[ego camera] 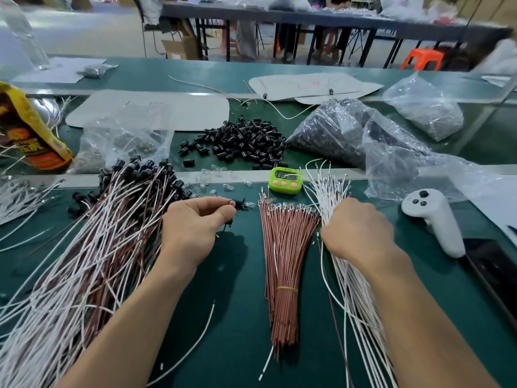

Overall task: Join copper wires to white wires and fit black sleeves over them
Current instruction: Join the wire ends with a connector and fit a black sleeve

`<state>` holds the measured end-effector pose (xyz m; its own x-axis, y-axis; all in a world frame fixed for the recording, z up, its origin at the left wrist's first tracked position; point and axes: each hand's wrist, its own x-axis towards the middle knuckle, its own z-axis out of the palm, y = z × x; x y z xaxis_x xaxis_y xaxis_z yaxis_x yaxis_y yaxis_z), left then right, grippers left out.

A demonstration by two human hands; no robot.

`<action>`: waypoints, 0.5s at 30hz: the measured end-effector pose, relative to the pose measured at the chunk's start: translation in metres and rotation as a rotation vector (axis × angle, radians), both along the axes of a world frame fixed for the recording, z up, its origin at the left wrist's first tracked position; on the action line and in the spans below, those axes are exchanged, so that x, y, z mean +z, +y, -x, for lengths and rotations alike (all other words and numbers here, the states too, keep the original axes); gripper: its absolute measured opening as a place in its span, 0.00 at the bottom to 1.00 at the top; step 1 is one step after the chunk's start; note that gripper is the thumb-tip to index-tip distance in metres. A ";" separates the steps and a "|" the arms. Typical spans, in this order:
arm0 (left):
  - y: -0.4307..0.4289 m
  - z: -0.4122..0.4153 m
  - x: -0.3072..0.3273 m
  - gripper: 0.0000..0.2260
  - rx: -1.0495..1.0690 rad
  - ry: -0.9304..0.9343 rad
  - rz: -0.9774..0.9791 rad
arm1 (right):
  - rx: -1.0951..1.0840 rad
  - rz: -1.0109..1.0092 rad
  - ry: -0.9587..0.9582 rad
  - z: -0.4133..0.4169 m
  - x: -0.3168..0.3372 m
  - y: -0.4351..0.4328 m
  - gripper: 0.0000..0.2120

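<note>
Green mat, left hand pinching a black sleeve, right hand knuckles-up, gripping white wires.

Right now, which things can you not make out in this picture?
- Head view: green digital timer digits, too small.
- What the right hand grips inside the loose white wires, hidden by the hand.
- Small dark part at the left hand fingertips, too small.
</note>
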<state>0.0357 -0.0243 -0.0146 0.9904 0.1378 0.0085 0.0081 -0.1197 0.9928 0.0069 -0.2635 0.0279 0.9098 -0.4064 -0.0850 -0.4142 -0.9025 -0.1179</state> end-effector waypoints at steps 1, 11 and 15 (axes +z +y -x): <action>-0.001 0.000 0.000 0.12 -0.004 0.000 -0.008 | -0.002 -0.029 -0.001 0.000 0.000 0.001 0.08; 0.000 0.000 -0.002 0.08 0.000 0.009 -0.030 | -0.202 -0.628 -0.555 -0.014 0.022 -0.027 0.11; 0.000 0.000 -0.002 0.09 0.001 0.010 -0.027 | -0.325 -1.062 -0.829 -0.022 0.041 -0.030 0.11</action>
<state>0.0357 -0.0245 -0.0163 0.9903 0.1386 0.0025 0.0180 -0.1463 0.9891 0.0288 -0.2939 0.0691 0.7238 -0.6894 0.0295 -0.0582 -0.1036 -0.9929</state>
